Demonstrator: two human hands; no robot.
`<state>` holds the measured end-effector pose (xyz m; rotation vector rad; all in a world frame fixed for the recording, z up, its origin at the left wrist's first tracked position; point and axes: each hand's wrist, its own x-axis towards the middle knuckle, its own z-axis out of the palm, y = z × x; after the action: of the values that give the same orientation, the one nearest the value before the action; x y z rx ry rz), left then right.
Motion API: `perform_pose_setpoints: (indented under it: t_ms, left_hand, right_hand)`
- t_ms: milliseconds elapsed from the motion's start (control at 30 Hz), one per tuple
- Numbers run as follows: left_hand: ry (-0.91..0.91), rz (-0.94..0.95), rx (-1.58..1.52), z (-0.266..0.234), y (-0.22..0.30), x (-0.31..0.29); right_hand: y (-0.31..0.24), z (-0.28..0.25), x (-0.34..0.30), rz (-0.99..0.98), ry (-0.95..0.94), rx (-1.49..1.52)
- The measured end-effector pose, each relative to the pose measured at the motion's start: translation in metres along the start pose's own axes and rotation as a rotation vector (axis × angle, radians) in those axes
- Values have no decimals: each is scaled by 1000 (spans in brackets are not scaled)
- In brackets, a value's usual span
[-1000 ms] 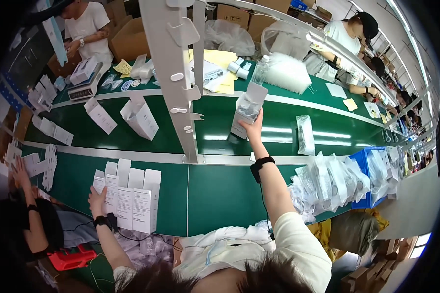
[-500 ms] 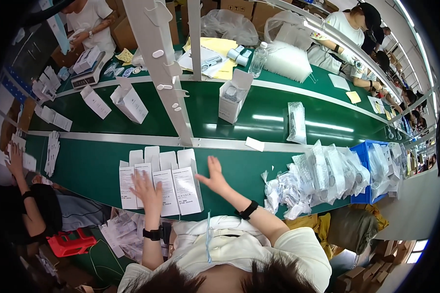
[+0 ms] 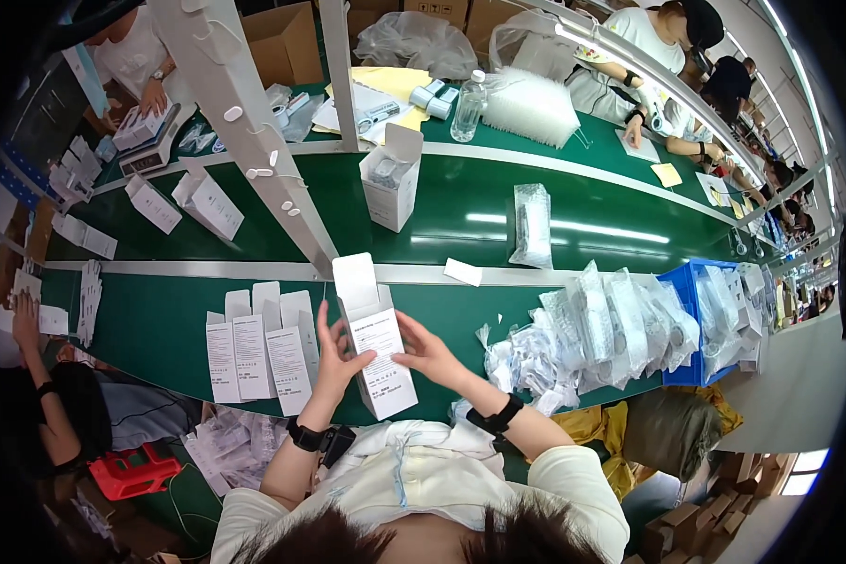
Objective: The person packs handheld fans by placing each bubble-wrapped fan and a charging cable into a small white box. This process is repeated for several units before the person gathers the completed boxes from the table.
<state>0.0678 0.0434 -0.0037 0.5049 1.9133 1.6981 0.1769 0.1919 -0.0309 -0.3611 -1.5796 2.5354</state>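
Observation:
A tall white box (image 3: 381, 362) with printed text and its top flap raised is between my two hands, above the near edge of the green bench. My left hand (image 3: 338, 365) grips its left side with the thumb across the front face; my right hand (image 3: 430, 355) holds the right side, its thumb also on the front. To the left, several similar flat-lying white boxes, such as this one (image 3: 287, 367), lie side by side with flaps pointing away from me.
Bubble-wrapped packs (image 3: 592, 315) and crumpled clear bags pile up right, beside a blue bin (image 3: 684, 282). On the green conveyor beyond are an open filled box (image 3: 391, 188) and a bubble-wrapped pack (image 3: 532, 226). A metal post (image 3: 254, 122) rises ahead. Co-workers sit left and opposite.
One white box from the right end of the row is lifted and now held upright in both hands. Both hands were open over the row before. The conveyor items have shifted left in view.

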Motion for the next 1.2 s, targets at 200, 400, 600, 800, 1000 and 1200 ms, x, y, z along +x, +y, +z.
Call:
perform_pose_setpoints:
  t_ms: [200, 400, 600, 800, 1000, 1200]
  left_hand:
    - [-290, 366, 250, 20, 19, 25]
    - [-338, 408, 373, 39, 15, 42]
    - [-351, 394, 463, 49, 7, 50]
    - [-280, 503, 360, 47, -21, 54]
    - [-202, 612, 371, 55, -24, 47]
    - [-251, 700, 304, 42, -42, 37]
  right_hand:
    - [-67, -180, 59, -358, 940, -1489]
    - [-77, -262, 120, 526, 973, -1414]
    - [-88, -261, 96, 32, 795, -1074]
    - [-130, -102, 27, -564, 703, 295]
    - [-65, -17, 30, -698, 944, -514]
    - [-64, 6, -3, -674, 529, -1289]
